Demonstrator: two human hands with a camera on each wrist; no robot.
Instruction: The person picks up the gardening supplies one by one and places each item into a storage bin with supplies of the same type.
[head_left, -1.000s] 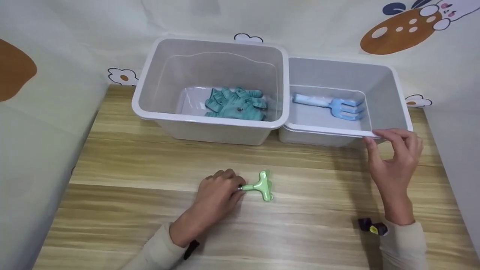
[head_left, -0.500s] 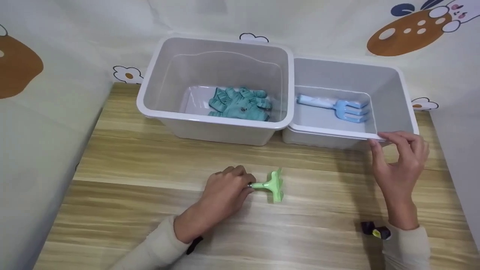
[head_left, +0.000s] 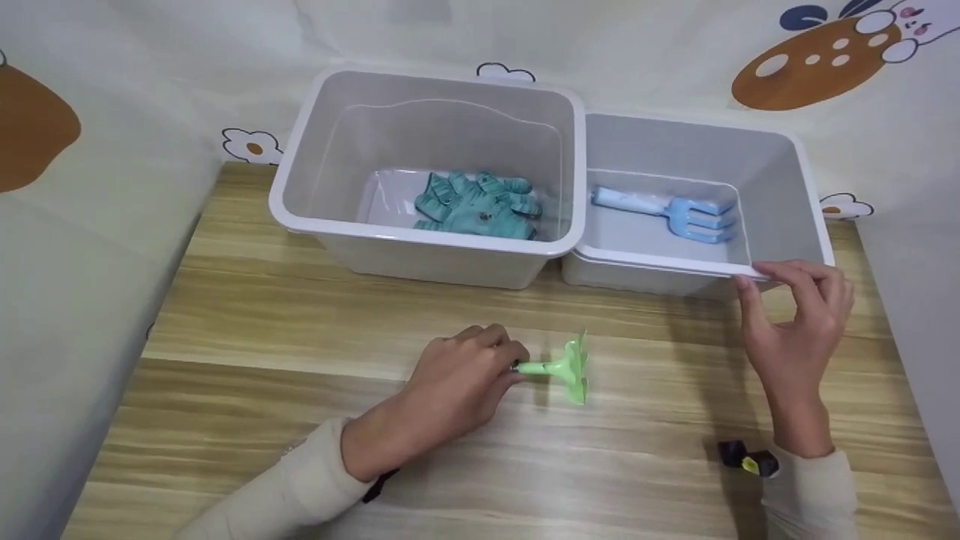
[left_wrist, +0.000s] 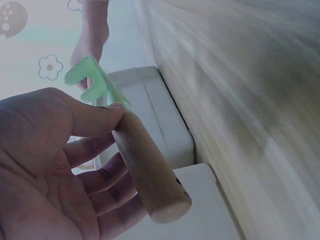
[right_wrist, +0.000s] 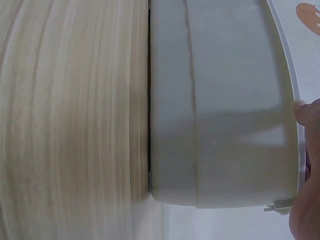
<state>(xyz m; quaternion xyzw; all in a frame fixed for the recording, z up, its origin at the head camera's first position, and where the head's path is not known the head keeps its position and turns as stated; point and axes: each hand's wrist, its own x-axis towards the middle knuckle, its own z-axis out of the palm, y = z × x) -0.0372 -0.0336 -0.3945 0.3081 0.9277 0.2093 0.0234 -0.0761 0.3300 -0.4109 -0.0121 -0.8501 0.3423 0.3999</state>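
My left hand (head_left: 461, 379) grips a small hand rake with a green head (head_left: 574, 367) pointing right, just above the table. In the left wrist view its brown wooden handle (left_wrist: 150, 167) lies between thumb and fingers, with the butt end free. At the right, my right hand (head_left: 802, 319) pinches the front rim of the lower grey bin (head_left: 660, 262), thumb outside and fingers over the edge. Inside that bin lies a blue hand fork (head_left: 694, 220). A taller grey bin (head_left: 427, 259) beside it holds green gloves (head_left: 480, 210), partly hidden by its front wall.
Both bins stand side by side at the back of the wooden table (head_left: 300, 315), against a patterned cloth wall (head_left: 637, 52). A small black and yellow object (head_left: 748, 459) shows beside the right sleeve.
My left hand has moved right with the hand rake, which has lifted off the table and turned so its head stands more on edge. The right hand stays at the bin rim.
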